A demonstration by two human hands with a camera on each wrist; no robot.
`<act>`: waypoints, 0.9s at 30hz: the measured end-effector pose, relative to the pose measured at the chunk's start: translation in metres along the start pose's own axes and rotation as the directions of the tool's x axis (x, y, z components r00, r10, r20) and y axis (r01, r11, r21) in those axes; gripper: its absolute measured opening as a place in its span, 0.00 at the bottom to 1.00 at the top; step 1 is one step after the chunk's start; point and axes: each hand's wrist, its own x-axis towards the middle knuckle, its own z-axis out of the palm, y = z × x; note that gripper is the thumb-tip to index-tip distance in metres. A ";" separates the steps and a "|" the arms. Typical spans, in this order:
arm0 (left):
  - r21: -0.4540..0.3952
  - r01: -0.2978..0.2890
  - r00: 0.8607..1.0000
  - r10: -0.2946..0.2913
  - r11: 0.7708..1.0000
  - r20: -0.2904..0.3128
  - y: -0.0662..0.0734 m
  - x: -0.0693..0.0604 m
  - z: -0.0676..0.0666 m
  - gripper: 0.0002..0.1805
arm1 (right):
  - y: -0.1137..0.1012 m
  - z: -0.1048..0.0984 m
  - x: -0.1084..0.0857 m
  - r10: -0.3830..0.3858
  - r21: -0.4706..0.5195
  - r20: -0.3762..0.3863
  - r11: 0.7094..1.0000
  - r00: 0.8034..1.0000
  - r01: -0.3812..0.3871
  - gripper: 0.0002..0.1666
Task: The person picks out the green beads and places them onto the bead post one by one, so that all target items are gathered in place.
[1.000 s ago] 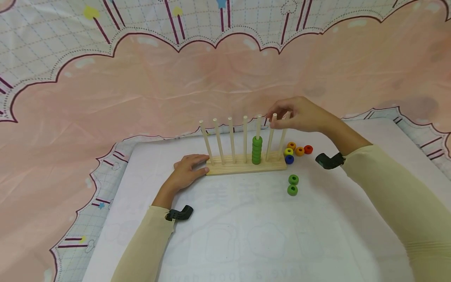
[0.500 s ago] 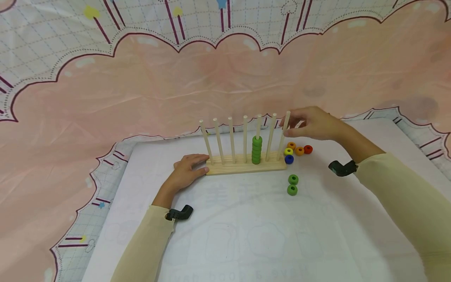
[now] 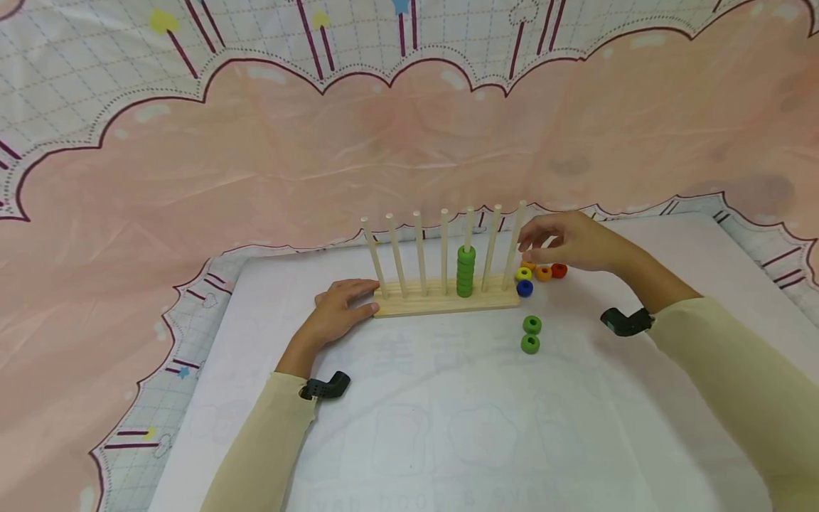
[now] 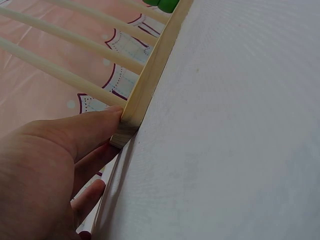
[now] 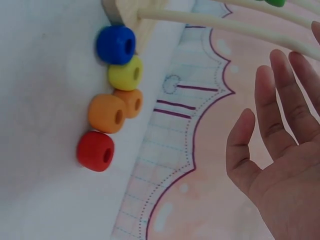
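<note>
A wooden peg rack [image 3: 446, 302] stands on the white sheet with several upright pegs in a row. Several green beads [image 3: 466, 272] are stacked on one peg, right of the middle. My left hand [image 3: 335, 311] holds the rack's left end between thumb and fingers; in the left wrist view the thumb lies against the base's end [image 4: 131, 120]. Beside the rightmost peg hovers my right hand [image 3: 569, 242], its fingers loosely bent with nothing in them, above an orange bead [image 5: 106, 113], a yellow bead [image 5: 124, 74], a blue bead [image 5: 111, 45] and a red bead [image 5: 92, 151].
Two loose green beads [image 3: 531, 334] lie in front of the rack's right end. A second orange bead [image 5: 133, 104] touches the yellow one. The white sheet [image 3: 448, 419] covers the work surface, with a pink patterned cloth [image 3: 358, 156] behind it.
My right hand has moved right and down, from beside the tops of the two rightmost pegs to just right of the last one. My left hand and the beads stay put.
</note>
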 end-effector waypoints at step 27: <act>-0.027 -0.007 1.000 0.007 1.000 -0.006 0.000 0.001 0.000 0.29 | 0.039 0.032 -0.019 -0.029 0.083 0.188 0.996 0.982 0.014 0.17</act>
